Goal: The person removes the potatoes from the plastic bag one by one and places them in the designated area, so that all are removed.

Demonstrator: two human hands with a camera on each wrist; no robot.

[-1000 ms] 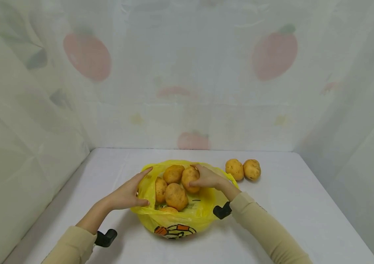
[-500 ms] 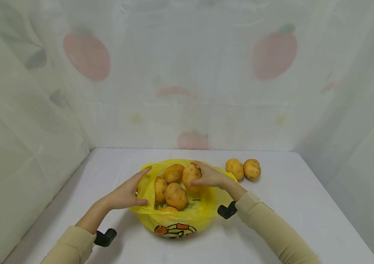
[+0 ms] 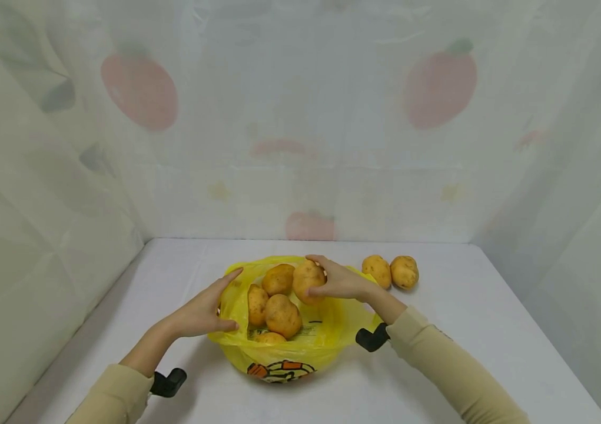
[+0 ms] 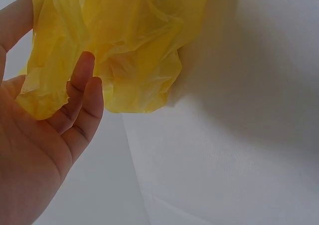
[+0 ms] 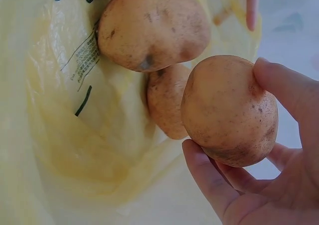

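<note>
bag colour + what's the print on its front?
Thin plastic bag is yellow; an orange-and-black graphic is on its near side, partly folded under. Head view shows it best.

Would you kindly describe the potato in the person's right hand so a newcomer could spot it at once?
Start at the yellow plastic bag in the middle of the white table. Several potatoes lie in its open mouth. The one meant, the held potato, is at the bag's far right edge; it alone is gripped by the right hand, fingers curled round it.

right hand [image 3: 339, 281] gripping potato [image 3: 308, 281], over yellow bag [image 3: 326, 335]
</note>
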